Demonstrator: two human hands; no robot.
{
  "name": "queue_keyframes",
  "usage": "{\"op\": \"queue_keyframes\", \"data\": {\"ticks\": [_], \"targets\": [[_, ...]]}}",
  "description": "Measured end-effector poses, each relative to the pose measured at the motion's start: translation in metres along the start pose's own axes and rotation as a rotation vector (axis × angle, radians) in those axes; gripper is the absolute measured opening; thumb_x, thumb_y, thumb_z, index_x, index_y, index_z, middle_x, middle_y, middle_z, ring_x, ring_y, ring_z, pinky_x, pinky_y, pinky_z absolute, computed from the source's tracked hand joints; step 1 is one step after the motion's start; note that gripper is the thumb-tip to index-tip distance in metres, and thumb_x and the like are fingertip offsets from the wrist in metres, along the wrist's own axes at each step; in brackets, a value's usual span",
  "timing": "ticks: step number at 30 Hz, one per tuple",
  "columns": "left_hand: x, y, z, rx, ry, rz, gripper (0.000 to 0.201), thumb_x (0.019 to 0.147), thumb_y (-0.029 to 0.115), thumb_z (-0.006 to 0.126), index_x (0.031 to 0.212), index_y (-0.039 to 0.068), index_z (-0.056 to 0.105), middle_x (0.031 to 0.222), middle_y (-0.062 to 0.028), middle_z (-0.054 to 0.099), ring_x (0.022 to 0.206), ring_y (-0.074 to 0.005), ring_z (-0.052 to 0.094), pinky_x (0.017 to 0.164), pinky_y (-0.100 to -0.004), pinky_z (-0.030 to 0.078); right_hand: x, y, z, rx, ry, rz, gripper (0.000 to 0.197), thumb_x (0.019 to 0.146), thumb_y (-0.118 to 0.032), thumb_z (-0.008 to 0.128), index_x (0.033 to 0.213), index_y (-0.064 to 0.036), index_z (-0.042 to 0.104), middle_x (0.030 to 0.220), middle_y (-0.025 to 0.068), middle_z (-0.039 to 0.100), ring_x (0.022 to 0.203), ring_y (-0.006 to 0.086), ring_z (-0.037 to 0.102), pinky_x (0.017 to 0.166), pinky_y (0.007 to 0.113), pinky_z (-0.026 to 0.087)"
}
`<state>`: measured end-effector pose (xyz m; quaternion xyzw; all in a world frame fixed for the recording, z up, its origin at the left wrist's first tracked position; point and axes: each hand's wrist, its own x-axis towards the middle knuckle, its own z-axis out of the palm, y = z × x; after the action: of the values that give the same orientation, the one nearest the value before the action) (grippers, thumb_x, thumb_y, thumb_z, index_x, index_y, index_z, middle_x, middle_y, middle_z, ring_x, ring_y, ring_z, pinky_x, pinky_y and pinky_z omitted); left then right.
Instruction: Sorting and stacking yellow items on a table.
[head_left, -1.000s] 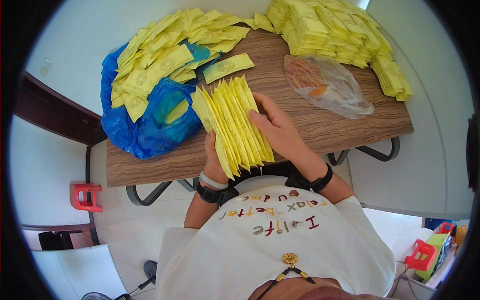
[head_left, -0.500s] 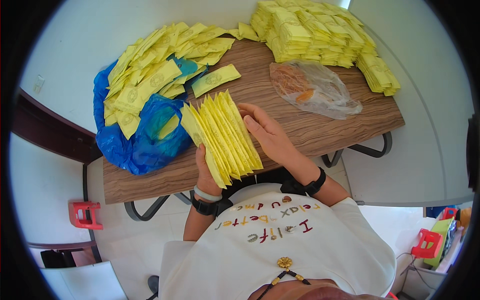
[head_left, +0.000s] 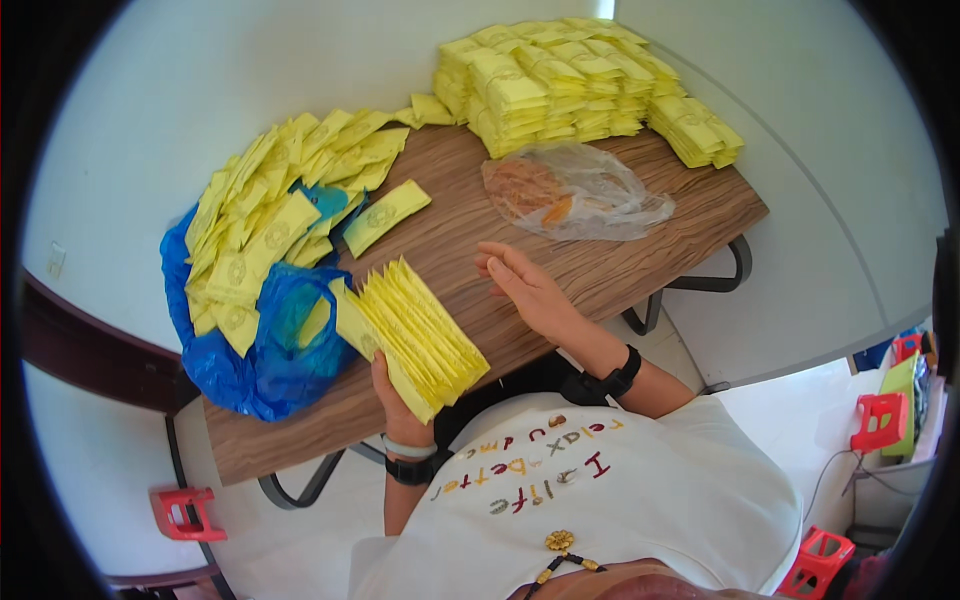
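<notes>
My left hand (head_left: 392, 392) grips a fanned stack of yellow paper packets (head_left: 418, 338) at its lower left side, above the table's near edge. Most of the left fingers are hidden behind the packets. My right hand (head_left: 524, 285) is held apart from the stack on its right, fingers stretched out and nothing in them. To the left, a blue plastic bag (head_left: 225, 375) lies under and around a loose heap of yellow packets (head_left: 265, 235). One single packet (head_left: 386, 217) rests on the tabletop beside the heap.
Bundled yellow packets (head_left: 560, 85) are piled high at the back right of the wooden table (head_left: 440, 165). In front of them lies a clear plastic bag of orange-brown rubber bands (head_left: 545, 190). Red stools (head_left: 188, 514) stand on the floor.
My right hand has drawn away from the stack's right side. The packets in my left hand sit closer together. The whole view has shifted.
</notes>
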<state>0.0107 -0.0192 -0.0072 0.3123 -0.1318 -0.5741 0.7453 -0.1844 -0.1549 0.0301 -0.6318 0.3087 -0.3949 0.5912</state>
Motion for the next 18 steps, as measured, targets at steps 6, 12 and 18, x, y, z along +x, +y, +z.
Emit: {"op": "queue_keyframes", "data": {"ticks": [6,12,18], "targets": [[-0.009,-0.008,-0.016,-0.026,-0.029,-0.009,0.063,0.098,0.054,0.049,0.147,0.013,0.042,0.145,-0.0071,0.05,0.129,-0.026,0.051,0.107,-0.043,0.044,-0.006,0.01,-0.005,0.096,0.08,0.106,0.047,0.107,-0.036,0.043,0.141,-0.0042,0.046,0.13,0.0107,0.056,0.12,0.0173,0.054,0.096,0.032,0.048],[-0.012,-0.01,-0.015,-0.057,-0.017,0.023,0.065,0.097,0.056,0.049,0.147,0.015,0.042,0.146,-0.0068,0.049,0.13,-0.0254,0.051,0.108,-0.0434,0.043,-0.009,0.04,-0.008,0.164,0.134,0.065,0.042,0.107,-0.03,0.045,0.139,-0.004,0.047,0.122,0.0092,0.059,0.11,0.0152,0.058,0.091,0.03,0.05],[-0.008,-0.014,-0.021,-0.052,-0.044,0.086,0.067,0.097,0.057,0.049,0.148,0.015,0.041,0.147,-0.007,0.049,0.13,-0.0258,0.051,0.108,-0.0445,0.044,-0.02,0.049,-0.003,0.079,0.133,-0.029,0.034,0.106,-0.022,0.047,0.133,-0.0027,0.052,0.11,0.0073,0.065,0.095,0.0121,0.062,0.083,0.026,0.051]]}}
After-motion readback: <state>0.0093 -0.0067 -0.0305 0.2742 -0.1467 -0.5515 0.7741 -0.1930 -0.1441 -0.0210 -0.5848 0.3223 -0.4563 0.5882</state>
